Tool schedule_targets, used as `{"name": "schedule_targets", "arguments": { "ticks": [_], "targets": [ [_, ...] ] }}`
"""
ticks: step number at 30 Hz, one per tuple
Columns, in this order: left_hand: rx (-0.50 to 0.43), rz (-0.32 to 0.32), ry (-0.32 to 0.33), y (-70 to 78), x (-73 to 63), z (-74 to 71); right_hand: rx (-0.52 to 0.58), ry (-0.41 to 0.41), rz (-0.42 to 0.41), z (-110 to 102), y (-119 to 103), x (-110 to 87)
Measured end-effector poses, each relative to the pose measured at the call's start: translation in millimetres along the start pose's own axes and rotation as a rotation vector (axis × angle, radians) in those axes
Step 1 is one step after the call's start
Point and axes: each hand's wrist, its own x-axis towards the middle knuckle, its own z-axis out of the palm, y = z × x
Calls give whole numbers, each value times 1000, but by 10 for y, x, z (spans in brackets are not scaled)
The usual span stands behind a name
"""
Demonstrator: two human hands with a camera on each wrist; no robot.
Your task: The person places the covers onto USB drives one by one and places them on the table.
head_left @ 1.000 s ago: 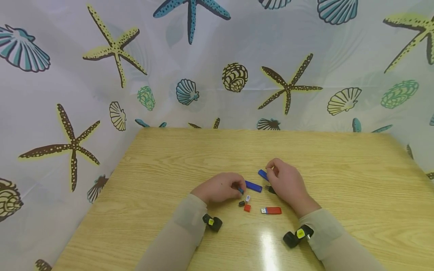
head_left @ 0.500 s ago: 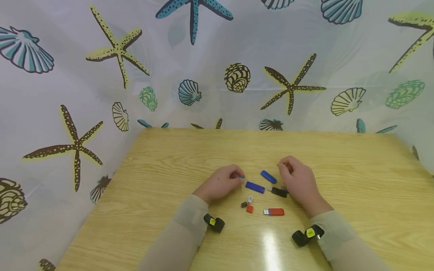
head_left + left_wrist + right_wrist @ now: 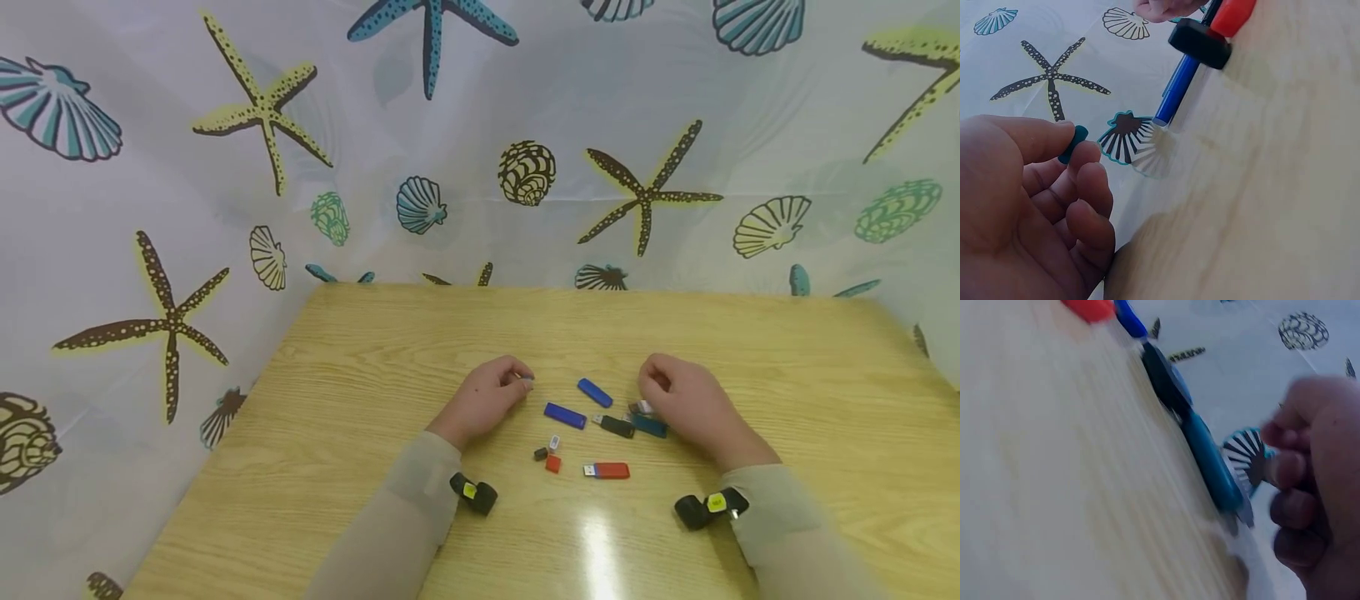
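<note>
My left hand (image 3: 483,396) is raised near the middle of the table. It pinches a small teal cap (image 3: 1074,145) between thumb and forefinger. My right hand (image 3: 693,408) hovers beside a teal USB stick (image 3: 649,426) and a partly hidden white-and-brown stick (image 3: 642,407). Its fingers are loosely curled, and nothing shows between them in the blurred right wrist view. Left of the teal stick lies a black USB stick (image 3: 617,426) without its cap. Two blue sticks (image 3: 566,416) lie between the hands.
Nearer to me lies a red USB stick (image 3: 611,471), its connector bare. Beside it three small caps sit close together: a white one (image 3: 554,442), a black one (image 3: 541,454) and a red one (image 3: 552,464). A patterned curtain (image 3: 465,108) stands behind the wooden table (image 3: 360,467).
My right hand has moved to the right, uncovering a blue stick, the black stick and then the teal one. My left hand has drawn back slightly away from me, still pinching the teal cap.
</note>
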Motion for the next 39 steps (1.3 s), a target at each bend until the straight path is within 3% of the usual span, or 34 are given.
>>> {"name": "schedule_targets", "arguments": {
  "ticks": [6, 17, 27, 39],
  "targets": [
    [-36, 15, 18, -4, 13, -10, -15, -121, -49, -95, 91, -48],
    [-144, 22, 1, 37, 5, -39, -47, -278, -64, -130, 30, -35],
    [-149, 18, 2, 6, 11, -36, -133, -308, -117, -109, -30, -19],
    [-152, 17, 0, -6, 11, -33, -129, -293, -139, -130, -72, -27]
  ]
}}
